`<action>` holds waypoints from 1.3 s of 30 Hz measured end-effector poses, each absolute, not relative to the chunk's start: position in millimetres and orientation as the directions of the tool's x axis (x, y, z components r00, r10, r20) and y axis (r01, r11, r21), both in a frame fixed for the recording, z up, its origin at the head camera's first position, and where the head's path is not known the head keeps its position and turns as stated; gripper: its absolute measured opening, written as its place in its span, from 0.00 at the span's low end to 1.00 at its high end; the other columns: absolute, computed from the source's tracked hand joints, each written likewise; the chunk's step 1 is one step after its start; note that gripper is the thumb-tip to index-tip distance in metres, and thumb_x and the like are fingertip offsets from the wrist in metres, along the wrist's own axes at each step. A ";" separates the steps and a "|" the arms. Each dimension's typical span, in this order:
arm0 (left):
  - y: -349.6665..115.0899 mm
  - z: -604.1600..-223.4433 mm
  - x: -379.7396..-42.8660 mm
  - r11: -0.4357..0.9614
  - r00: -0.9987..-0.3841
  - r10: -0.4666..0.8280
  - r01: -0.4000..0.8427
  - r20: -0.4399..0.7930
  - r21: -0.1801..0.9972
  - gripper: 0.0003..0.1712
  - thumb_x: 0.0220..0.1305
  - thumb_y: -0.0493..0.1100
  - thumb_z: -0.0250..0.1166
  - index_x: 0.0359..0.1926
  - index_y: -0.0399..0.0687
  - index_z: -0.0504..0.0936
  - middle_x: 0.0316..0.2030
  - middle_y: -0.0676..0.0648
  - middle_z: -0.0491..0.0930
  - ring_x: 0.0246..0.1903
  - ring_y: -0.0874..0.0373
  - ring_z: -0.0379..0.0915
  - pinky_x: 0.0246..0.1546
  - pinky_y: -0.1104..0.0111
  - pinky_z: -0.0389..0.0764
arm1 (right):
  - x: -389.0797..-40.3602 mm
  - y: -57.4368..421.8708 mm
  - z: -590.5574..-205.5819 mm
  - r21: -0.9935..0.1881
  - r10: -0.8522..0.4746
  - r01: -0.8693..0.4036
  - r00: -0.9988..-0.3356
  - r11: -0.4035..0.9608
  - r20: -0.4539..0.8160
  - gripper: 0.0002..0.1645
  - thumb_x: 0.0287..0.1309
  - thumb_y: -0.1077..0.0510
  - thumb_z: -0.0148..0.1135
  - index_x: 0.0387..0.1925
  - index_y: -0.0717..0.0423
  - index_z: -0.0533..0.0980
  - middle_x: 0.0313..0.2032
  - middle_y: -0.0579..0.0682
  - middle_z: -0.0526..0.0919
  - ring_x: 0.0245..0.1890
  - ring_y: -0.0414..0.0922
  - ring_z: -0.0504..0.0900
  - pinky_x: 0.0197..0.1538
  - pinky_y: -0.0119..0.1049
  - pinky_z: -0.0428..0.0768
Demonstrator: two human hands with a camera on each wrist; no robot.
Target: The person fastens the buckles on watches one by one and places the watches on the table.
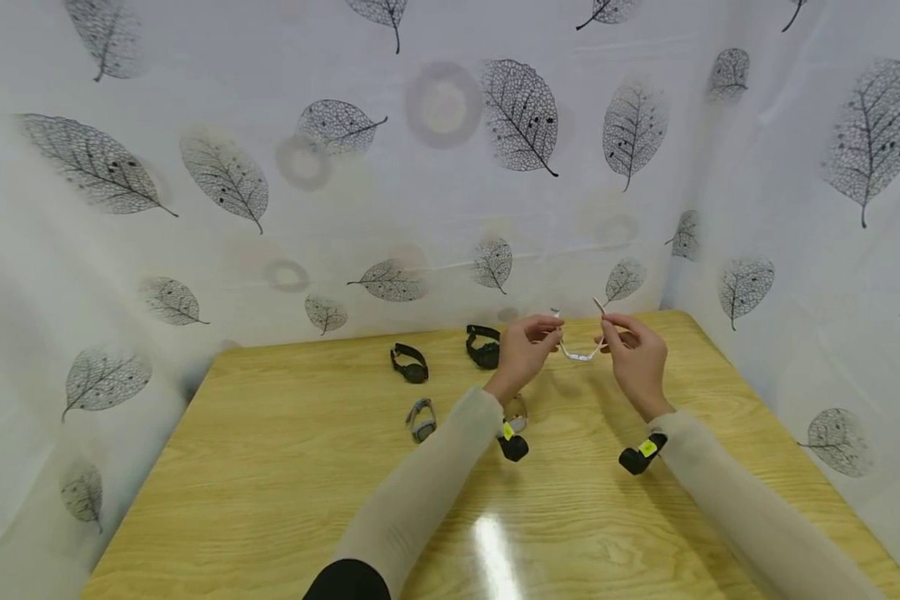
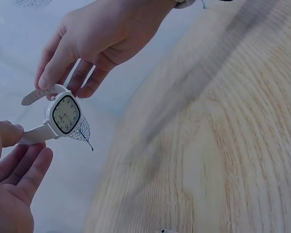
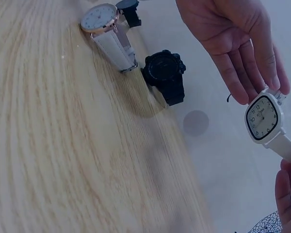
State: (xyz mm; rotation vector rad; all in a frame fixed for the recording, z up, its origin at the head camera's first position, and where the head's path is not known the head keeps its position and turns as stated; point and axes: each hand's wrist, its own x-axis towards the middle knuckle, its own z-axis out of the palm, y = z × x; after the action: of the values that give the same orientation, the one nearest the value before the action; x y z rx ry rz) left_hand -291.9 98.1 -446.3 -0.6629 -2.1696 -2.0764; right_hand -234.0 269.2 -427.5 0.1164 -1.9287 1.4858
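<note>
A white wristwatch (image 1: pixel 579 357) with a squarish case and black-ringed dial hangs between both hands above the far right part of the table, its strap undone. My left hand (image 1: pixel 523 354) pinches one strap half between thumb and fingers. The other half is pinched by my right hand (image 1: pixel 637 358). In the left wrist view the watch face (image 2: pixel 66 114) shows numerals and tilts toward the camera. The right wrist view has the same white watch (image 3: pixel 264 118) at its right side, the left hand (image 3: pixel 237 43) above it.
On the wooden table (image 1: pixel 285 483) lie two black watches, one at the left (image 1: pixel 415 374) and a bulkier one (image 1: pixel 486 357) beside the left hand. Nearer stand a grey watch (image 1: pixel 423 431) and a white-strapped, rose-gold watch (image 3: pixel 99 18). A leaf-printed curtain (image 1: pixel 435 192) surrounds the table's far side.
</note>
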 end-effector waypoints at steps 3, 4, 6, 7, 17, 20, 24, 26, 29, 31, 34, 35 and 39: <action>95.8 -445.3 -289.5 0.020 -0.908 0.255 0.350 0.334 0.937 0.09 0.69 0.34 0.68 0.48 0.44 0.89 0.42 0.44 0.88 0.36 0.54 0.86 0.41 0.60 0.89 | -230.9 268.6 -426.5 -0.815 0.304 -0.476 -0.763 0.331 0.570 0.09 0.68 0.70 0.63 0.46 0.73 0.83 0.30 0.57 0.86 0.27 0.53 0.87 0.32 0.32 0.87; 95.1 -445.0 -288.8 0.027 -0.907 0.254 0.355 0.337 0.934 0.09 0.69 0.34 0.68 0.48 0.44 0.89 0.42 0.44 0.88 0.36 0.54 0.87 0.40 0.62 0.89 | -229.8 268.4 -426.2 -0.814 0.295 -0.480 -0.767 0.327 0.570 0.09 0.68 0.70 0.63 0.46 0.73 0.83 0.32 0.59 0.86 0.28 0.53 0.87 0.33 0.32 0.87; 93.4 -444.7 -287.3 0.027 -0.903 0.254 0.364 0.346 0.931 0.10 0.69 0.34 0.68 0.49 0.43 0.89 0.42 0.42 0.88 0.36 0.52 0.87 0.40 0.64 0.89 | -227.2 267.8 -425.6 -0.814 0.271 -0.488 -0.776 0.314 0.570 0.11 0.68 0.70 0.62 0.49 0.74 0.81 0.36 0.64 0.85 0.28 0.50 0.87 0.33 0.31 0.87; 92.4 -444.6 -286.5 0.023 -0.902 0.254 0.367 0.350 0.930 0.10 0.69 0.34 0.68 0.49 0.43 0.89 0.43 0.42 0.88 0.37 0.50 0.87 0.39 0.66 0.88 | -225.8 267.5 -425.2 -0.814 0.257 -0.491 -0.781 0.310 0.569 0.12 0.68 0.70 0.62 0.51 0.74 0.81 0.39 0.67 0.84 0.28 0.47 0.87 0.33 0.30 0.87; 84.3 -448.0 -280.4 -0.014 -0.883 0.264 0.400 0.389 0.917 0.09 0.71 0.35 0.67 0.49 0.43 0.88 0.43 0.38 0.87 0.37 0.51 0.86 0.39 0.68 0.88 | -217.0 263.6 -423.4 -0.854 0.216 -0.451 -0.834 0.261 0.507 0.16 0.69 0.70 0.62 0.56 0.73 0.79 0.41 0.52 0.86 0.29 0.40 0.87 0.34 0.35 0.87; 82.6 -449.7 -279.9 -0.013 -0.877 0.261 0.415 0.404 0.910 0.09 0.72 0.35 0.66 0.49 0.40 0.88 0.43 0.37 0.87 0.35 0.55 0.86 0.39 0.69 0.88 | -215.6 263.1 -424.9 -0.857 0.211 -0.451 -0.838 0.252 0.503 0.16 0.70 0.69 0.61 0.56 0.73 0.79 0.40 0.47 0.86 0.29 0.40 0.86 0.34 0.34 0.87; 81.0 -451.5 -280.5 -0.016 -0.874 0.247 0.428 0.418 0.904 0.09 0.72 0.35 0.66 0.48 0.39 0.88 0.43 0.40 0.87 0.34 0.58 0.86 0.39 0.69 0.88 | -214.7 262.8 -427.1 -0.864 0.208 -0.451 -0.844 0.226 0.495 0.16 0.70 0.68 0.61 0.56 0.72 0.80 0.40 0.49 0.86 0.30 0.37 0.86 0.35 0.33 0.87; 79.5 -451.8 -280.8 -0.023 -0.874 0.244 0.428 0.420 0.904 0.08 0.72 0.36 0.66 0.48 0.40 0.88 0.44 0.40 0.87 0.33 0.59 0.86 0.39 0.68 0.88 | -214.7 262.0 -427.8 -0.865 0.205 -0.452 -0.846 0.217 0.493 0.16 0.70 0.68 0.61 0.56 0.72 0.79 0.40 0.49 0.85 0.29 0.36 0.86 0.35 0.33 0.87; 77.9 -451.7 -280.8 -0.035 -0.877 0.237 0.423 0.418 0.906 0.08 0.71 0.36 0.67 0.47 0.42 0.89 0.45 0.40 0.87 0.34 0.58 0.86 0.38 0.68 0.88 | -215.2 261.0 -428.6 -0.863 0.200 -0.460 -0.844 0.209 0.498 0.16 0.70 0.69 0.61 0.55 0.73 0.79 0.41 0.50 0.85 0.30 0.36 0.86 0.35 0.33 0.87; 77.8 -451.3 -280.5 -0.042 -0.878 0.232 0.421 0.419 0.906 0.07 0.70 0.35 0.67 0.46 0.42 0.89 0.45 0.40 0.87 0.34 0.57 0.86 0.38 0.68 0.88 | -215.6 260.7 -429.0 -0.860 0.194 -0.465 -0.842 0.210 0.503 0.16 0.70 0.69 0.61 0.55 0.74 0.79 0.41 0.51 0.85 0.30 0.40 0.87 0.35 0.33 0.87; 79.4 -450.4 -279.8 -0.052 -0.881 0.223 0.417 0.418 0.907 0.06 0.69 0.36 0.69 0.45 0.41 0.89 0.42 0.42 0.88 0.33 0.55 0.86 0.37 0.65 0.89 | -215.7 260.6 -429.6 -0.853 0.193 -0.476 -0.836 0.212 0.514 0.15 0.70 0.69 0.61 0.55 0.74 0.79 0.41 0.53 0.85 0.30 0.50 0.87 0.35 0.35 0.88; 80.3 -450.1 -279.8 -0.058 -0.883 0.218 0.414 0.416 0.909 0.06 0.69 0.36 0.69 0.44 0.41 0.89 0.41 0.43 0.88 0.33 0.55 0.86 0.37 0.64 0.89 | -215.8 260.6 -429.8 -0.852 0.193 -0.479 -0.834 0.212 0.517 0.15 0.70 0.70 0.61 0.55 0.73 0.79 0.41 0.53 0.85 0.31 0.53 0.87 0.36 0.36 0.88; 82.7 -449.6 -279.5 -0.109 -0.909 0.183 0.358 0.373 0.927 0.04 0.68 0.36 0.70 0.42 0.40 0.87 0.37 0.45 0.88 0.33 0.52 0.86 0.37 0.57 0.89 | -215.7 259.3 -430.4 -0.852 0.190 -0.478 -0.835 0.213 0.516 0.15 0.70 0.69 0.61 0.55 0.73 0.80 0.41 0.50 0.86 0.31 0.55 0.86 0.36 0.37 0.88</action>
State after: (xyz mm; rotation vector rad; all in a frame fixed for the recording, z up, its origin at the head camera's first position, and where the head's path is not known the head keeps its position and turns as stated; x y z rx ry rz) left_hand -279.5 82.7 -449.6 -0.6165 -2.0101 -2.1668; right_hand -215.7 259.3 -430.4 0.2660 -1.9694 1.6696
